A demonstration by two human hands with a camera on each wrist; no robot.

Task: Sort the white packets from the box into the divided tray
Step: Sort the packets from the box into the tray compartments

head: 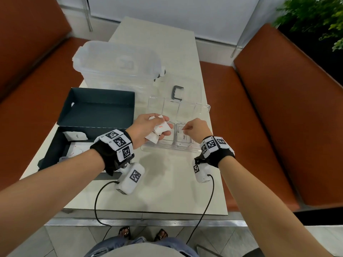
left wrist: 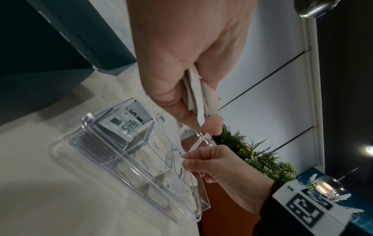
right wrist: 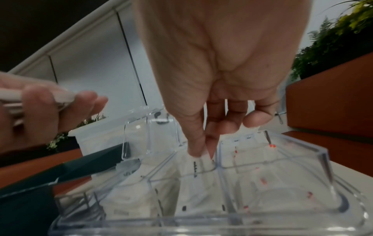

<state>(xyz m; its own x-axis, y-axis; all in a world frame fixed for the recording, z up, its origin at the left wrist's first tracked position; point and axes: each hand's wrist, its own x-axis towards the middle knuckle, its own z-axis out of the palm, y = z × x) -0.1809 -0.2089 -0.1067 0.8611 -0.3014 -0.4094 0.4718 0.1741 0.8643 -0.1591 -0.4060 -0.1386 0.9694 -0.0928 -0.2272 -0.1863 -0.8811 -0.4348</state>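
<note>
white red-lettered packets (head: 161, 129), clear tray (head: 204, 108), dark teal box (head: 96, 108)

We see bare table (head: 167, 182) before divided tray (head: 202, 108); dark box (head: 96, 108) hems its left, clear bin (head: 115, 62) stands behind.

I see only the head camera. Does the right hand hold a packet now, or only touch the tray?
Observer: It holds one. In the right wrist view the right hand pinches the top edge of a black-printed packet standing in a compartment of the tray.
Operator: What is in the compartment on its right?
Observer: Packets with red print, blurred.
Operator: And the tray end near the box?
Observer: A Stevia packet stands there; in your view the left hand, gripping several packets, covers it.
</note>
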